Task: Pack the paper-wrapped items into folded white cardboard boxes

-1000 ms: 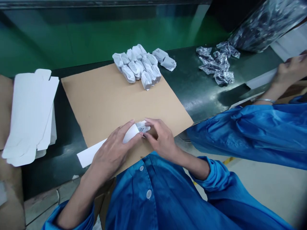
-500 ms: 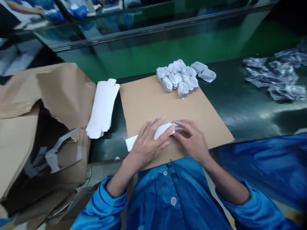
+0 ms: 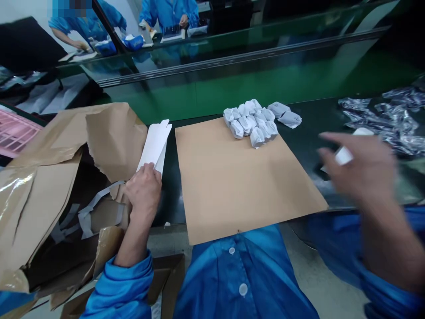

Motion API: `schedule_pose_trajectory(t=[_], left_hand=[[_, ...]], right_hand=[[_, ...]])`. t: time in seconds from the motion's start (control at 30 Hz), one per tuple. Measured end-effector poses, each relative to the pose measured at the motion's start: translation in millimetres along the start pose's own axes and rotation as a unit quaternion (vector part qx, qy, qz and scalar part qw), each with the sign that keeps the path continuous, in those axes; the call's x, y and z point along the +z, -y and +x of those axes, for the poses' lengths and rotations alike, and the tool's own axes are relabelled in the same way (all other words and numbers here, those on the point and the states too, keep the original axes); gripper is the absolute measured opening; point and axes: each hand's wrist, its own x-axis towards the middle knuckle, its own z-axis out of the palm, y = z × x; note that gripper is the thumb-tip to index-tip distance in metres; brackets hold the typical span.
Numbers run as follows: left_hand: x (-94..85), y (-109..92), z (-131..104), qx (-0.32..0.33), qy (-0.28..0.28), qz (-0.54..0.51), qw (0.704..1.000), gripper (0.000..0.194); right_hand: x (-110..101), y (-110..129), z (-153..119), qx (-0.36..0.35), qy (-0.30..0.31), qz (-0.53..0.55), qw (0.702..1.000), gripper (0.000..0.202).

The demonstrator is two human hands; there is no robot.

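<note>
On the left, my left hand (image 3: 144,186) is closed over the near end of a small stack of flat white card blanks (image 3: 153,144), pinching at the edge. My right hand (image 3: 365,166) is out to the right above the dark table and smeared by motion. A folded white card (image 3: 344,156) shows between its thumb and forefinger, with more white jutting out above the hand. Between my hands lies a brown cardboard sheet (image 3: 232,186). Several small paper-wrapped bundles (image 3: 250,122) are grouped at its far right corner.
A torn cardboard carton (image 3: 43,177) stands open at the left, a pink crate (image 3: 20,130) behind it. Clear plastic wrappers (image 3: 395,119) lie at the far right. A green barrier (image 3: 199,95) runs along the back, with co-workers in blue (image 3: 169,15) beyond.
Both hands have left the cardboard sheet. The left went left onto the card blanks; the right swung far right with the folded white card. The view has shifted slightly.
</note>
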Motion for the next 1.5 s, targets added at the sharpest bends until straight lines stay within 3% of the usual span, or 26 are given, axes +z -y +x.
schedule_pose_trajectory(t=[0.07,0.13,0.2,0.27,0.33,0.4,0.43,0.53,0.6,0.63,0.67,0.7,0.77,0.8,0.87,0.93,1.03,1.13,1.33,1.4,1.5], left_hand=[[-3.9,3.7,0.6,-0.015,-0.027,-0.002,1.000,0.036],[-8.0,3.8,-4.4,-0.005,-0.048,-0.009,0.999,0.031],[-11.3,-7.4,-20.3,0.037,-0.100,-0.048,0.993,0.024],[-14.0,-30.6,-47.7,0.108,-0.179,-0.124,0.970,0.022],[-19.8,-58.0,-79.6,0.194,-0.195,-0.201,0.940,0.034],[-32.1,-78.1,-103.5,0.267,-0.136,-0.264,0.917,0.053],[-40.6,-82.8,-108.9,0.255,-0.113,-0.300,0.912,0.063],[-67.4,-78.1,-96.3,0.088,-0.074,-0.452,0.885,0.076],[-77.3,-70.2,-74.6,0.059,0.052,-0.532,0.843,0.070],[-78.3,-68.1,-64.4,0.068,0.141,-0.540,0.827,0.062],[-76.7,-67.9,-56.5,0.059,0.204,-0.543,0.812,0.049],[-73.2,-69.4,-51.3,0.037,0.242,-0.549,0.799,0.037],[-63.1,-74.2,-48.3,-0.042,0.246,-0.591,0.767,0.025],[-58.1,-75.9,-49.1,-0.074,0.246,-0.623,0.739,0.024],[-51.3,-75.0,-51.1,-0.088,0.294,-0.673,0.673,0.026],[-49.7,-69.4,-50.4,-0.043,0.384,-0.678,0.626,0.029],[-51.8,-62.7,-46.2,0.022,0.436,-0.646,0.626,0.028],[-50.5,-67.4,-46.3,0.036,0.395,-0.641,0.658,0.022],[-41.2,-79.3,-44.8,0.043,0.252,-0.559,0.789,0.012],[-42.2,-76.9,-42.7,0.034,0.221,-0.575,0.787,0.011],[-47.1,-80.6,-51.1,-0.013,0.078,-0.670,0.738,0.030]], right_hand=[[23.4,63.5,-19.8,-0.065,0.079,0.105,0.989,0.030],[45.4,121.3,-37.1,-0.074,0.162,0.244,0.953,0.026],[64.7,165.7,-47.8,0.001,0.261,0.393,0.882,0.040],[81.0,191.8,-50.8,0.104,0.306,0.514,0.795,0.058],[91.1,196.8,-47.1,0.190,0.284,0.584,0.737,0.056],[89.5,182.3,-37.9,0.220,0.266,0.601,0.720,0.043],[83.5,169.8,-31.8,0.209,0.287,0.592,0.723,0.037],[52.5,129.8,-11.1,0.050,0.467,0.511,0.720,0.027],[32.1,114.4,-2.2,-0.090,0.578,0.426,0.690,0.021],[24.2,112.0,-1.5,-0.136,0.597,0.379,0.695,0.021],[18.3,112.7,-3.8,-0.160,0.582,0.326,0.727,0.027],[14.1,115.9,-8.9,-0.170,0.539,0.266,0.781,0.038],[10.0,125.2,-24.6,-0.187,0.400,0.135,0.887,0.065],[9.4,129.1,-33.0,-0.207,0.332,0.080,0.917,0.075],[9.5,132.4,-45.8,-0.272,0.252,0.016,0.929,0.079],[9.7,128.7,-50.1,-0.321,0.243,0.020,0.915,0.071],[9.3,117.3,-45.7,-0.341,0.271,0.086,0.896,0.068],[9.7,111.9,-43.3,-0.336,0.284,0.122,0.890,0.068],[9.7,120.5,-50.7,-0.375,0.210,-0.001,0.903,0.038],[10.5,118.3,-48.0,-0.356,0.186,-0.020,0.916,0.034],[18.2,113.8,-44.9,-0.236,0.120,-0.042,0.963,0.035]])
